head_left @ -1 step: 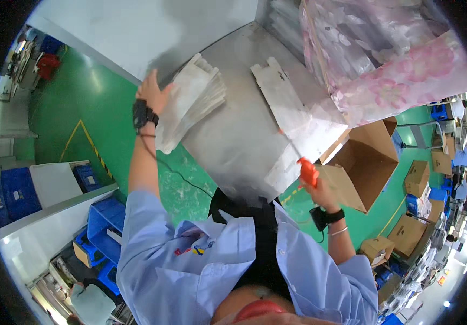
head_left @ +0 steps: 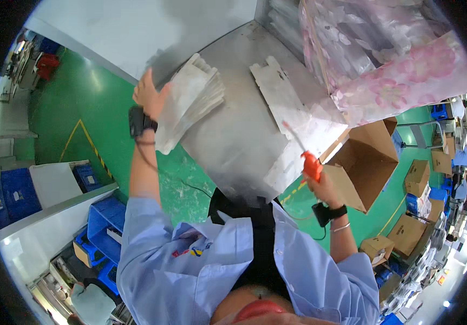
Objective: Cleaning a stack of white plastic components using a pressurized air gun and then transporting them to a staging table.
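My left hand (head_left: 151,96) is at the left edge of a fanned stack of thin white sheets (head_left: 190,97), its thumb apart from the other fingers. Whether the thumb touches the stack I cannot tell. My right hand (head_left: 324,187) is wrapped round an orange air blow gun (head_left: 312,166), whose thin nozzle points up and left over the bench. Beyond that tip lies a whitish flat panel (head_left: 279,89) with notched edges. More white panels (head_left: 304,146) lie along the right side of the grey metal bench top (head_left: 228,141).
A light wall panel (head_left: 136,32) borders the bench at the back. Floral plastic sheeting (head_left: 396,81) hangs at the back right. An open cardboard box (head_left: 366,162) stands right of the bench. Blue bins (head_left: 106,227) are at the lower left, above green floor (head_left: 103,108).
My left hand has shifted slightly left and its fingers have tilted outward. My right hand has moved a little right with the blow gun, its nozzle now steeper. The white sheets have stayed put.
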### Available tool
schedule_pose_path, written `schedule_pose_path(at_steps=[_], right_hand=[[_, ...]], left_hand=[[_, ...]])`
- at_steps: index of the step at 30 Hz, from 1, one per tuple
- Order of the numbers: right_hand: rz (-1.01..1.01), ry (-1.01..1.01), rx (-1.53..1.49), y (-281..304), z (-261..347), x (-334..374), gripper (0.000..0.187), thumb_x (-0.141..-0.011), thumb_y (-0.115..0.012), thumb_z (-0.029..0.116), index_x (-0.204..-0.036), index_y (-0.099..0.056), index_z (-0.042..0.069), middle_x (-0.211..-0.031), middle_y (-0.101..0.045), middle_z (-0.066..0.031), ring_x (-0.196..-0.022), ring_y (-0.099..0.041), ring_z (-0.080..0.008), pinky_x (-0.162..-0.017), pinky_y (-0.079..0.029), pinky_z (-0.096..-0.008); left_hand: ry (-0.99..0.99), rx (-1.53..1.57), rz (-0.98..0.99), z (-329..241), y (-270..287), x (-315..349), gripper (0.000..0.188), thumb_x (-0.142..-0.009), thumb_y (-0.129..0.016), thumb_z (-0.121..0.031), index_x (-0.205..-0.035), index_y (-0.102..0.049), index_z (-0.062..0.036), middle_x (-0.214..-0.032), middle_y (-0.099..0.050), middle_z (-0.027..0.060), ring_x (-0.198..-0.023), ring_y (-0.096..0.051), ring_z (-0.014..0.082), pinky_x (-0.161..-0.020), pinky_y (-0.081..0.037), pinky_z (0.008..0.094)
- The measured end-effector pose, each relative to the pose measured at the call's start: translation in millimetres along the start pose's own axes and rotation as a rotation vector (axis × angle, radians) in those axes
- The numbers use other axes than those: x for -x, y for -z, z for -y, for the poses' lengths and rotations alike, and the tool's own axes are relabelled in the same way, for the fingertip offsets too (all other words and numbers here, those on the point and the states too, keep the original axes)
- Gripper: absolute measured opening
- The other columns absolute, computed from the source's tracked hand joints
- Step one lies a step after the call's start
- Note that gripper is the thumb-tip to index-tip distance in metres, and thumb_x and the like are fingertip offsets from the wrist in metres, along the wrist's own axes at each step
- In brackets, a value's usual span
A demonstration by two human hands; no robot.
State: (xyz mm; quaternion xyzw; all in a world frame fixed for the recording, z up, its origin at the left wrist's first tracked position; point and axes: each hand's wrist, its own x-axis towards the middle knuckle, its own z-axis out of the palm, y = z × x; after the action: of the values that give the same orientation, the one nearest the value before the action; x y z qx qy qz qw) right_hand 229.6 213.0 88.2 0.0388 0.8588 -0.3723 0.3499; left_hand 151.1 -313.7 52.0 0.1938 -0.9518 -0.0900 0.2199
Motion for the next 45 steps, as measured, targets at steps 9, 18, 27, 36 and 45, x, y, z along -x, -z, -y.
schedule_pose_path(at_steps=[9,18,27,36,45], right_hand=[[-0.237,0.318,-0.174,73,8,-237,0.042,-0.087,-0.062,0.029,-0.11,-0.048,-0.003,-0.091,-0.065,-0.0225,-0.083,-0.064,-0.0349,-0.072,-0.05,-0.0392],[-0.253,0.416,0.256,4,-20,-353,0.056,-0.087,-0.058,0.033,-0.119,-0.029,-0.003,-0.092,-0.061,-0.0319,-0.089,-0.059,-0.0495,-0.077,-0.047,-0.053],[-0.152,0.172,-0.007,18,-9,-341,0.06,-0.084,-0.062,0.038,-0.112,-0.031,-0.006,-0.095,-0.059,-0.0322,-0.089,-0.062,-0.043,-0.076,-0.049,-0.0483],[0.275,0.086,-1.075,20,33,-278,0.043,-0.088,-0.063,0.021,-0.117,-0.038,0.0,-0.096,-0.06,-0.0108,-0.089,-0.061,-0.021,-0.078,-0.049,-0.0339],[0.523,-0.002,-1.113,-62,63,-244,0.034,-0.086,-0.062,0.019,-0.114,-0.046,0.006,-0.103,-0.061,-0.0062,-0.091,-0.061,-0.0161,-0.071,-0.048,-0.0302]], left_hand=[[0.582,1.346,0.847,-208,-114,121,0.085,-0.084,-0.069,-0.029,-0.143,-0.02,0.0073,-0.134,-0.047,0.0243,-0.117,-0.052,0.0288,-0.097,-0.041,0.0353],[0.538,1.211,0.726,-306,-260,116,0.086,-0.073,-0.076,-0.035,-0.126,-0.032,0.0167,-0.12,-0.051,0.0283,-0.111,-0.054,0.0331,-0.09,-0.046,0.0377],[0.608,0.726,0.544,-313,-218,109,0.097,-0.068,-0.074,-0.045,-0.14,-0.029,0.0001,-0.124,-0.048,0.0281,-0.115,-0.049,0.0411,-0.097,-0.041,0.0432],[0.696,0.936,0.734,-263,-198,99,0.096,-0.067,-0.078,-0.047,-0.134,-0.035,0.0072,-0.117,-0.052,0.0288,-0.105,-0.056,0.0331,-0.083,-0.048,0.0368],[0.468,0.375,0.559,-166,-213,98,0.045,-0.072,-0.075,-0.024,-0.101,-0.057,0.0041,-0.086,-0.066,0.0225,-0.081,-0.066,0.0357,-0.067,-0.051,0.0431]])
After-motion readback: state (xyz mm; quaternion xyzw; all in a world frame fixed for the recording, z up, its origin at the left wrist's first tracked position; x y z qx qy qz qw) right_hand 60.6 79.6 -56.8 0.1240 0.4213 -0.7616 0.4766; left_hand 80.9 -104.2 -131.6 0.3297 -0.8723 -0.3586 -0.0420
